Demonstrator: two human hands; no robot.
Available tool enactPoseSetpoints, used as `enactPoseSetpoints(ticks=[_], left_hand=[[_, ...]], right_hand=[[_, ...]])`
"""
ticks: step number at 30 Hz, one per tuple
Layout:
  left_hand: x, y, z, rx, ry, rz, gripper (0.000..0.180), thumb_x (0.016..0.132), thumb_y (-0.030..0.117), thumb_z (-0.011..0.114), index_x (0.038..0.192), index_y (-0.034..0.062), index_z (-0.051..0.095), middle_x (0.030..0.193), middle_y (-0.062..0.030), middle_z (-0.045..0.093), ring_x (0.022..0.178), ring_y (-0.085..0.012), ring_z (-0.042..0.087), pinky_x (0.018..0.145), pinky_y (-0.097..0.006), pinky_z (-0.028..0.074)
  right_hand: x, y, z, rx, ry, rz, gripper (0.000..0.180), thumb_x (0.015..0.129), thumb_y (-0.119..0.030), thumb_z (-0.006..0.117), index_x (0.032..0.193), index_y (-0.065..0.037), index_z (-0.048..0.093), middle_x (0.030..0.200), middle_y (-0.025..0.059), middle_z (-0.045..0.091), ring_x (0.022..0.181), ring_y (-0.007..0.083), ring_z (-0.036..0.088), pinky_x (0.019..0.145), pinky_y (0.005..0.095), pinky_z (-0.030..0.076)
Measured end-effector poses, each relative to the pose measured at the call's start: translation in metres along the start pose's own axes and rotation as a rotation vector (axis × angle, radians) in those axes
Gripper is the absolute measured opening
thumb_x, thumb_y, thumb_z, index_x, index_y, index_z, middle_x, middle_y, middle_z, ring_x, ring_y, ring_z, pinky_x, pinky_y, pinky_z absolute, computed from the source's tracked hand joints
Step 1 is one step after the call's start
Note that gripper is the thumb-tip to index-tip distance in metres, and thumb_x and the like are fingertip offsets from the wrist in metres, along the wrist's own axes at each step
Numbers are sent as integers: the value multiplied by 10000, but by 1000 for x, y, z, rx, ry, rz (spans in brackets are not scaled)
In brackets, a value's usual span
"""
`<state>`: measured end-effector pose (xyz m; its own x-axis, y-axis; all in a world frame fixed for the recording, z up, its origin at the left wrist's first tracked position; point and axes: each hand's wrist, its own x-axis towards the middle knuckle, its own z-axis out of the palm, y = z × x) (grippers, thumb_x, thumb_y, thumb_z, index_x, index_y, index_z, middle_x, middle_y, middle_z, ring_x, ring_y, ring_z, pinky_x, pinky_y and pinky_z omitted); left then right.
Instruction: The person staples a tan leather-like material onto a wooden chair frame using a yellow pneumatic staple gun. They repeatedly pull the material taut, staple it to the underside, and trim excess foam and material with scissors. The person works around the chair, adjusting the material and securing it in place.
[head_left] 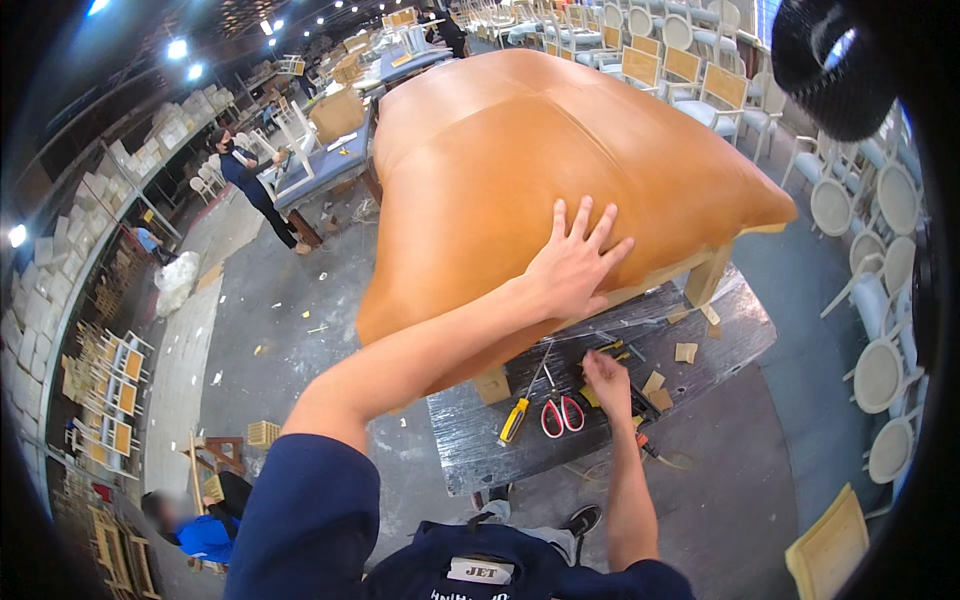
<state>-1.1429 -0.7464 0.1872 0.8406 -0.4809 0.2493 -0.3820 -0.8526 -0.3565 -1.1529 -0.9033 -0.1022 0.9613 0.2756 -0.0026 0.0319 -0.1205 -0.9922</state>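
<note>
Head: leather-covered piece [490, 180], corner rightward, long axis unclear; left hand [577, 262] splayed atop, right hand [606, 383] curled, grip hidden

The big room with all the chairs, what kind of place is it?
Probably a furniture workshop: there are rows of chairs, a big brown leathery piece over a bench, and a screwdriver and scissors on it.

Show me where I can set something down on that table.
Two patches of the table look bare: the near left corner, beside the yellow screwdriver, and the right end, past the wood scraps. The middle is crowded: scissors and more scraps lie around the right hand.
</note>
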Motion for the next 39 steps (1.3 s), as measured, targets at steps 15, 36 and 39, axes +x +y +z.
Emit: enactPoseSetpoints(ticks=[15,36,39], left_hand=[[-210,-26,-42,-158,-65,83,740,714,147,713,1421,82,506,1559,-181,354,1440,-387,339,1147,-530,330],[-245,-14,-77,421,-342,175,112,769,92,649,682,104,581,604,-74,623,584,-206,661,577,-335,492],[-256,-7,-68,411,-340,112,109,768,90,647,703,102,560,616,-62,611,596,-202,647,598,-324,483]], right_hand=[[-58,-186,107,1067,113,116,238,972,-284,677,1003,-56,615,865,27,664,610,103,618,500,250,521],[-44,-153,189,1179,72,-264,392,1050,-382,533,788,-101,610,676,-86,514,541,4,397,488,223,286],[-48,-157,191,1233,43,-284,380,1050,-382,532,844,-77,627,733,-59,557,602,17,476,526,222,378]])
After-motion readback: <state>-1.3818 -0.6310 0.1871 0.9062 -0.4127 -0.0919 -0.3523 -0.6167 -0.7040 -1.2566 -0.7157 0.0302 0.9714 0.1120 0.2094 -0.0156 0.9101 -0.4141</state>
